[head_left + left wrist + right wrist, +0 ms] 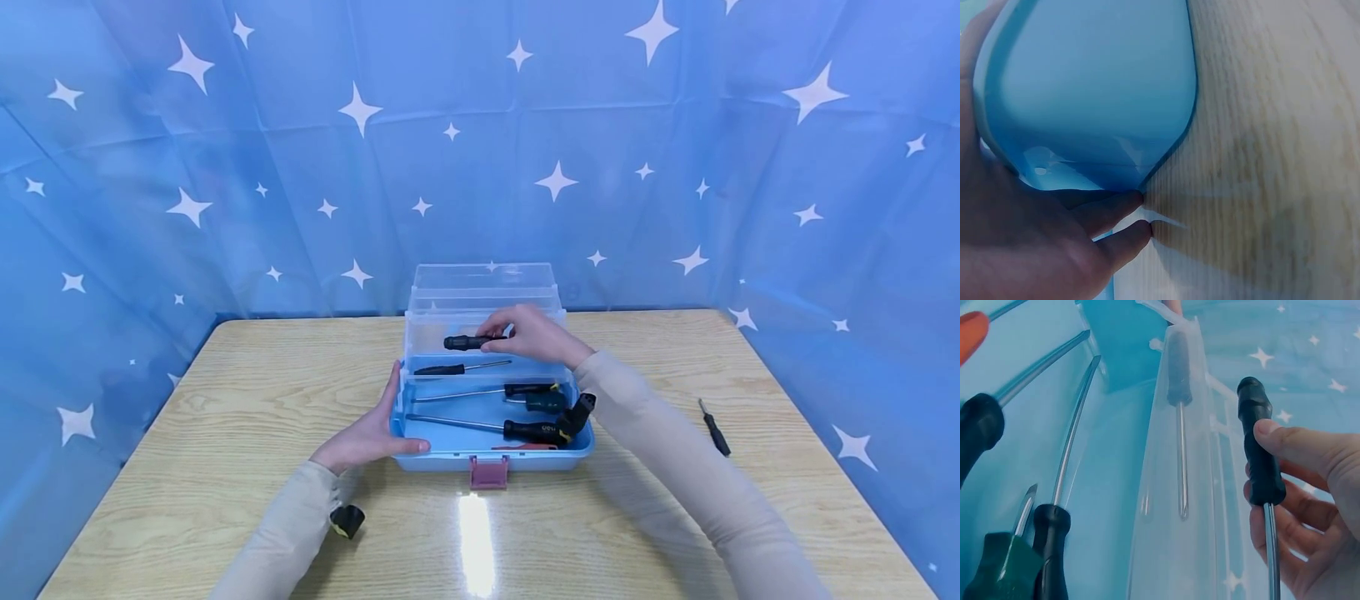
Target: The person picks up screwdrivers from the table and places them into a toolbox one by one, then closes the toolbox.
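My right hand (531, 335) pinches a black-handled screwdriver (1260, 450) between thumb and fingers, above the back of a light blue toolbox (450, 457). In the right wrist view its metal shaft points down. Just below, another screwdriver (1180, 375) lies in a clear tray (1166, 550). At the box's left end my left hand (367, 433) grips the wall, thumb over the front corner and fingers along the outer side. Inside are a long black screwdriver (528, 431), a green-handled screwdriver (546, 402), a thin black one (531, 389) and something orange-red (532, 447), partly hidden.
The clear lid (483, 292) stands raised behind the box, and a pink latch (489, 473) hangs at its front. A small dark screwdriver (717, 433) lies on the wooden table (262, 392), right of the right forearm. A blue starry curtain (480, 167) surrounds the table's back and sides.
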